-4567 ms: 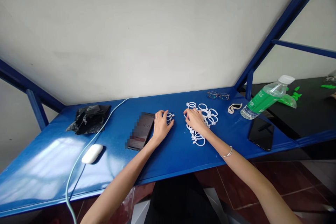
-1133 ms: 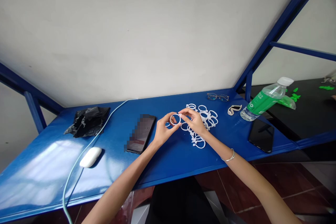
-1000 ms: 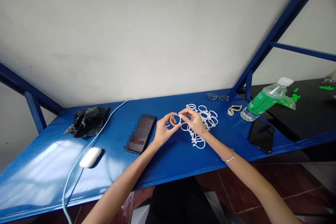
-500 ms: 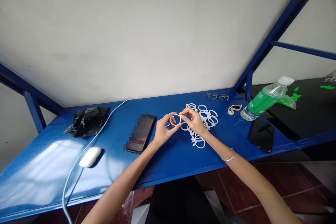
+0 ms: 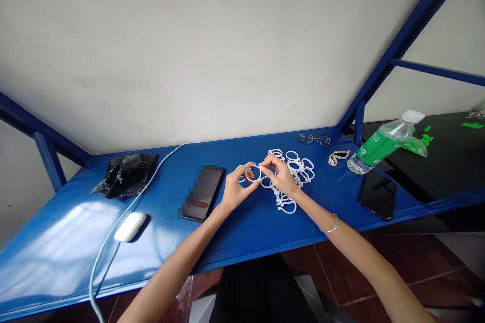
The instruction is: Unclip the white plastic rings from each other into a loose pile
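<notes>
Both hands meet over the middle of the blue table, a little above its surface. My left hand and my right hand pinch the same thin white plastic ring between their fingertips, the left from below and the right at the ring's right edge. Just right of my right hand lies a pile of white rings with several pieces spread flat on the table. A silver bracelet is on my right wrist.
A lit phone lies left of my left hand. Further left are a white earbud case, a pale cable and a black plastic bag. At the right stand a green-labelled bottle, a dark phone, glasses and a beige clip.
Earlier both hands rested flat on the table among the rings. They have since lifted and come together on one ring; over the last second they have barely moved.
</notes>
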`<action>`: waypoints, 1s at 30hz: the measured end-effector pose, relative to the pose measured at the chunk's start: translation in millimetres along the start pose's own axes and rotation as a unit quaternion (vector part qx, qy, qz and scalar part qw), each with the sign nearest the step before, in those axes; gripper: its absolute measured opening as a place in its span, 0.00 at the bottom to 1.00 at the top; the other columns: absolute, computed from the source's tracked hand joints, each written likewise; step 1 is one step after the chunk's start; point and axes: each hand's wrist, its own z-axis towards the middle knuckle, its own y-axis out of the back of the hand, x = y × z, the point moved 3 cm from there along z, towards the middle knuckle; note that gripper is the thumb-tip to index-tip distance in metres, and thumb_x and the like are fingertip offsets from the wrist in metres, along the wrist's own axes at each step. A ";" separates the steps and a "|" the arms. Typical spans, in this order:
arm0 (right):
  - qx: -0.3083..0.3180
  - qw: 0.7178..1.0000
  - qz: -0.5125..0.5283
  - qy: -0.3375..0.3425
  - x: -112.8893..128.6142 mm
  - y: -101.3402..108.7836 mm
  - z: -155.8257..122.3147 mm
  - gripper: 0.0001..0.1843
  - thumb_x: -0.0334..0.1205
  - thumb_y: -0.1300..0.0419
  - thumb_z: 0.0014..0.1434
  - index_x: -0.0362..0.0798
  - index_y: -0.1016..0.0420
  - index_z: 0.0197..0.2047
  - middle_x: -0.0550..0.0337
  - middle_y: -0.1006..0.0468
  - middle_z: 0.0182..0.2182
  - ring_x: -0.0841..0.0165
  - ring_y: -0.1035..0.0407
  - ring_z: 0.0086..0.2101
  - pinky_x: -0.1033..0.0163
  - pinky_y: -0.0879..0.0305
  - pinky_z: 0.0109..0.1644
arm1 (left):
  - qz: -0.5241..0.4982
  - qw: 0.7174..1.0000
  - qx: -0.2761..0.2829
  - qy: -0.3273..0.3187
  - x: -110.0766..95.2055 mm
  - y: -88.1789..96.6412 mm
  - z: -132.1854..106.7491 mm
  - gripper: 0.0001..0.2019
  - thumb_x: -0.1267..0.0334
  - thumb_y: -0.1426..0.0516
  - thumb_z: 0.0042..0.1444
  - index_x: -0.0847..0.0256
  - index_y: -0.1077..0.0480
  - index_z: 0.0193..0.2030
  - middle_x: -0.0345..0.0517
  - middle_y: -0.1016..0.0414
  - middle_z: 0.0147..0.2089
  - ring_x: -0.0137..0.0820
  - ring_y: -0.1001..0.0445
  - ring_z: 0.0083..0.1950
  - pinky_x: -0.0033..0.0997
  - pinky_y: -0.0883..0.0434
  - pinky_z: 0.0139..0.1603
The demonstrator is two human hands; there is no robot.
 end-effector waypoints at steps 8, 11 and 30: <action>0.001 1.000 -0.002 0.009 1.9 -0.2 1.0 0.08 0.44 0.42 0.62 0.50 0.29 0.34 0.60 0.31 0.30 0.66 0.34 0.32 0.61 0.37 0.37 | 0.002 1.000 0.000 -0.006 0.2 0.3 0.0 0.18 0.57 0.39 0.55 0.61 0.31 0.50 0.40 0.29 0.30 0.25 0.33 0.29 0.25 0.31 0.34; 0.000 1.000 -0.005 0.007 1.7 0.0 0.8 0.08 0.45 0.42 0.61 0.50 0.29 0.34 0.60 0.31 0.30 0.66 0.34 0.32 0.61 0.37 0.37 | 0.003 1.000 0.004 -0.002 0.2 0.3 -0.2 0.18 0.56 0.40 0.55 0.61 0.31 0.50 0.40 0.29 0.30 0.26 0.32 0.29 0.25 0.31 0.33; 0.004 1.000 -0.002 0.013 1.8 0.6 0.8 0.09 0.45 0.42 0.61 0.49 0.29 0.33 0.61 0.33 0.29 0.67 0.35 0.31 0.60 0.38 0.36 | 0.006 1.000 0.006 0.001 -0.3 0.1 -0.8 0.18 0.55 0.40 0.55 0.61 0.30 0.50 0.40 0.29 0.30 0.26 0.32 0.29 0.25 0.31 0.34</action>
